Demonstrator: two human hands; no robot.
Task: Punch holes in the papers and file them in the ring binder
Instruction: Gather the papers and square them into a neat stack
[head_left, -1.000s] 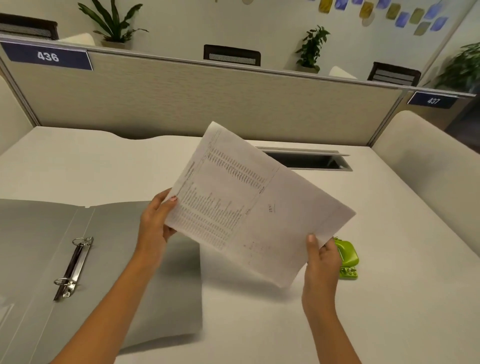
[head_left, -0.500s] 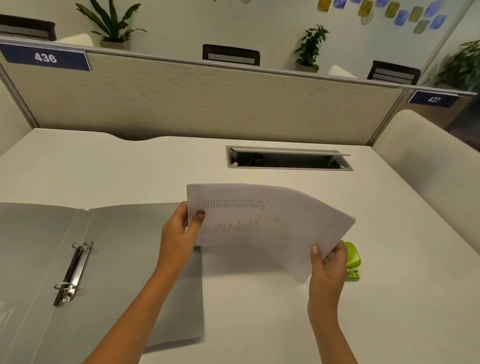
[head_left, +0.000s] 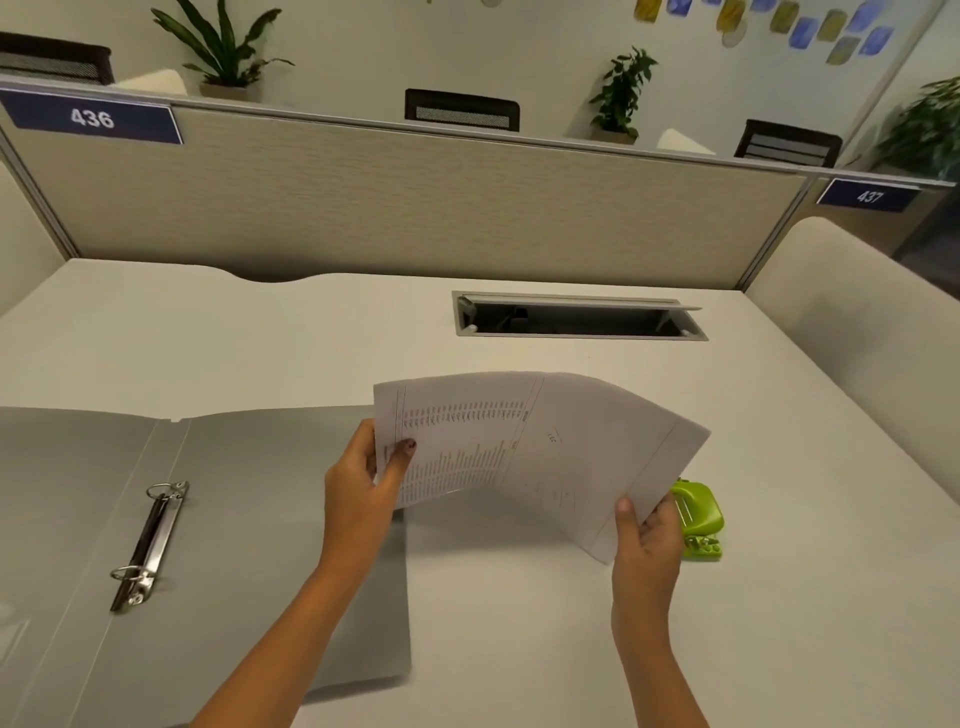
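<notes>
Both hands hold a sheaf of printed white papers (head_left: 524, 447) above the desk, bowed upward in the middle. My left hand (head_left: 363, 488) pinches the left edge, thumb on top. My right hand (head_left: 644, 535) grips the lower right corner. A grey ring binder (head_left: 234, 519) lies open flat on the left of the desk, its two metal rings (head_left: 148, 543) shut and bare. A small green hole punch (head_left: 698, 519) sits on the desk just right of my right hand, partly hidden by the papers and fingers.
A white desk (head_left: 519, 649) carries everything. An open cable tray slot (head_left: 579, 317) lies at the back centre. A beige partition (head_left: 415, 208) closes the back, and a cream side panel (head_left: 872, 332) the right.
The papers have come down from a raised, tilted position to low over the desk and now arch. My left hand moved right and down; my right hand barely shifted.
</notes>
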